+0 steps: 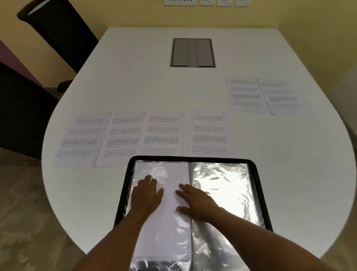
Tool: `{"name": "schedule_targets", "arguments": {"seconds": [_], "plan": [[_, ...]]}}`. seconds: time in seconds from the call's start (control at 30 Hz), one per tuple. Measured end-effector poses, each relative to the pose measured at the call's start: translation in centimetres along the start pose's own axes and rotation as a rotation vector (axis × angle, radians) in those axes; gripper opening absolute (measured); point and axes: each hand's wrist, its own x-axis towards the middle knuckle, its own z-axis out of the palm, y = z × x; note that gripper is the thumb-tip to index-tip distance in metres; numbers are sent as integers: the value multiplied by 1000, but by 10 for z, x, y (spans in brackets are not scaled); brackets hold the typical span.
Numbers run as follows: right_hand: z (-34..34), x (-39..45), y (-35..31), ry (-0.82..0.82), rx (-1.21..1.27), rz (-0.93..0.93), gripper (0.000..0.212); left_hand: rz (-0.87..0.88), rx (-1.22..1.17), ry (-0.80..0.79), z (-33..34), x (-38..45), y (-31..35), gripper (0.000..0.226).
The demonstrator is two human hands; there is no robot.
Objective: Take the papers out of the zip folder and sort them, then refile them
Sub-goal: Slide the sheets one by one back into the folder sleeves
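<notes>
Rounded white table (pixel 193 92), crinkled zip folder (pixel 257 174)

White rounded surface (pixel 135 81). Grey cable hatch (pixel 192 52) set into it, far centre. Four printed sheets (pixel 146 135) in a row mid-surface; two more (pixel 264 95) far right. Open black zip folder (pixel 258 174) at near edge.

The black-edged zip folder with clear plastic sleeves (pixel 193 160) runs off the near edge of the picture, its near corners unseen. The printed white paper sheets (pixel 164 133) carry text too blurred to read. Glare whitens the folder's right sleeve. The far wall's white socket plates (pixel 206 2) are cropped.
</notes>
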Motion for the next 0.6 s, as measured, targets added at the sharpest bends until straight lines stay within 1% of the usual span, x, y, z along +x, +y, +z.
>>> {"name": "schedule_targets", "arguments": {"seconds": [0.1,0.23,0.47,0.6], "plan": [[-3,-4,16,141,132,118,66,-15,-23,27,-3,13,15,42],[-11,-11,46,268,202,203,60,32,-78,18,-3,31,48,44],[-48,-19,104,477,362,329,49,130,-223,10,-7,74,135,39],[-76,-15,147,574,432,383,50,155,-293,12,-13,106,189,40]]}}
